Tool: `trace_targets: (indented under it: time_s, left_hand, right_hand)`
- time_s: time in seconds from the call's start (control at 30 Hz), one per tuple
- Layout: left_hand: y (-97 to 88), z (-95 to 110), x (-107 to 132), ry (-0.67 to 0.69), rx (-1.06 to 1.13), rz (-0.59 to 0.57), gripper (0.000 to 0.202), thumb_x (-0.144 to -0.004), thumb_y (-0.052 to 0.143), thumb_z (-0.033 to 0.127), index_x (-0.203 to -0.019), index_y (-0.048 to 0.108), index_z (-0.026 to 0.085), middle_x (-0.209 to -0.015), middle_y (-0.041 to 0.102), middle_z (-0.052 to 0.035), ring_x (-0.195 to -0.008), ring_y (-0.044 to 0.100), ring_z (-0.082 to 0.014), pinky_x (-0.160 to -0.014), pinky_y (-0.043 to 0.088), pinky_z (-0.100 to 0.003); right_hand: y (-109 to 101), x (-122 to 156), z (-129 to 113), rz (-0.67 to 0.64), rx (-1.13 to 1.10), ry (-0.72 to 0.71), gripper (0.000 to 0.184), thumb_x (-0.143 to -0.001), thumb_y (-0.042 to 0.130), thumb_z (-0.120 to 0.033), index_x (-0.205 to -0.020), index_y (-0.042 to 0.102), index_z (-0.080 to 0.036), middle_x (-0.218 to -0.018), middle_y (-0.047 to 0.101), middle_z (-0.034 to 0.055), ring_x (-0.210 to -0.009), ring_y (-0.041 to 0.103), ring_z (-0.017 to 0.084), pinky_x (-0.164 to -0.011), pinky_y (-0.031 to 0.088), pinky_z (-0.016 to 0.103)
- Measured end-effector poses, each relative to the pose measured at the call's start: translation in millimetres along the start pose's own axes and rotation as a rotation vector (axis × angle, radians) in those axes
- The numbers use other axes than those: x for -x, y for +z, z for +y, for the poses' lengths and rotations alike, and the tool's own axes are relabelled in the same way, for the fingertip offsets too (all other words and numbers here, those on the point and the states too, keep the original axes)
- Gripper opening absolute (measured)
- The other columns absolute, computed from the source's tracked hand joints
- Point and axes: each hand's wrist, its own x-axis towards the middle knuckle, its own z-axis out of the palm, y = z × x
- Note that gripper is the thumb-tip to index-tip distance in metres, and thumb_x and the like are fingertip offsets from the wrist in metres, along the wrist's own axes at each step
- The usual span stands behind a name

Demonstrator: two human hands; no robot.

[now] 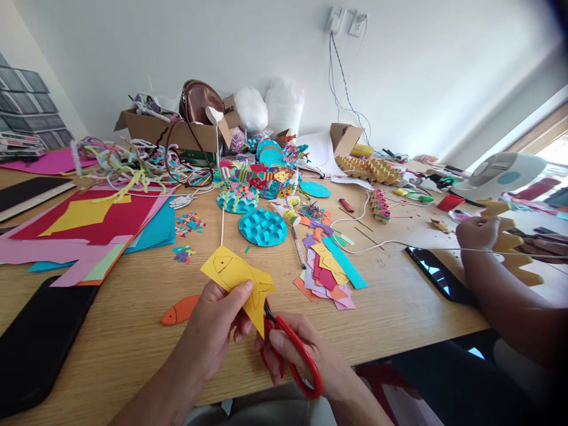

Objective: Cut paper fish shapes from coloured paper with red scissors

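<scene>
My left hand pinches a piece of yellow paper with a fish outline drawn on it. Red-handled scissors are gripped in my right hand, their blades at the lower right edge of the paper and partly hidden behind it. An orange paper fish lies on the table left of my left hand. To the right of the paper is a pile of coloured paper scraps, with several yellow pieces on top. Just beyond the paper sits a round blue disc covered in curled strips.
Coloured paper sheets and a black phone-like slab lie at left. Decorated fish crafts and a cardboard box stand at the back. At right, another person's hand holds a zigzag tan piece near a phone. A white cable crosses the table.
</scene>
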Motion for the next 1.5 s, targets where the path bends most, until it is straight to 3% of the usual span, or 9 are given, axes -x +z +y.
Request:
trace_targets:
  time_s: [0.23, 0.5, 1.03, 1.5]
  left_hand:
    - [2.5, -5.8, 0.4, 0.011, -0.051, -0.002, 0.024, -0.067, 0.065, 0.036, -0.058, 0.053, 0.017, -0.037, 0.047, 0.0066, -0.031, 0.039, -0.0055, -0.033, 0.025, -0.016]
    - [-0.5, -2.3, -1.4, 0.014, -0.048, 0.009, 0.023, -0.066, 0.065, 0.035, -0.057, 0.054, 0.017, -0.04, 0.048, 0.0061, -0.032, 0.037, -0.0052, -0.034, 0.026, -0.017]
    - [6.6, -3.8, 3.0, -0.062, -0.082, 0.0, 0.025, -0.061, 0.064, 0.036, -0.052, 0.051, 0.017, -0.035, 0.046, 0.0059, -0.03, 0.036, -0.0042, -0.033, 0.024, -0.016]
    - [5.9, -8.1, 2.8, -0.075, -0.049, -0.008, 0.025, -0.06, 0.066, 0.037, -0.059, 0.053, 0.016, -0.04, 0.047, 0.0067, -0.031, 0.034, -0.0031, -0.033, 0.023, -0.016]
  right_hand:
    - [4.0, -1.3, -6.7, 0.045, -0.001, 0.007, 0.047, -0.084, 0.044, -0.06, -0.064, 0.049, -0.017, -0.051, 0.048, -0.0033, -0.047, 0.043, 0.009, -0.053, 0.037, 0.024]
    - [5.3, -2.4, 0.4, 0.078, -0.047, 0.057, 0.052, -0.077, 0.048, -0.067, -0.072, 0.055, -0.016, -0.052, 0.049, -0.0032, -0.045, 0.044, 0.009, -0.046, 0.034, 0.021]
    - [5.9, -0.7, 1.3, 0.085, -0.071, 0.028, 0.045, -0.084, 0.049, -0.058, -0.064, 0.049, -0.018, -0.048, 0.046, -0.0034, -0.043, 0.039, 0.009, -0.047, 0.031, 0.024]
    - [6.1, 2.9, 12.1, 0.125, -0.069, -0.002, 0.046, -0.087, 0.046, -0.055, -0.074, 0.061, -0.014, -0.047, 0.043, -0.0053, -0.041, 0.036, 0.006, -0.042, 0.027, 0.02]
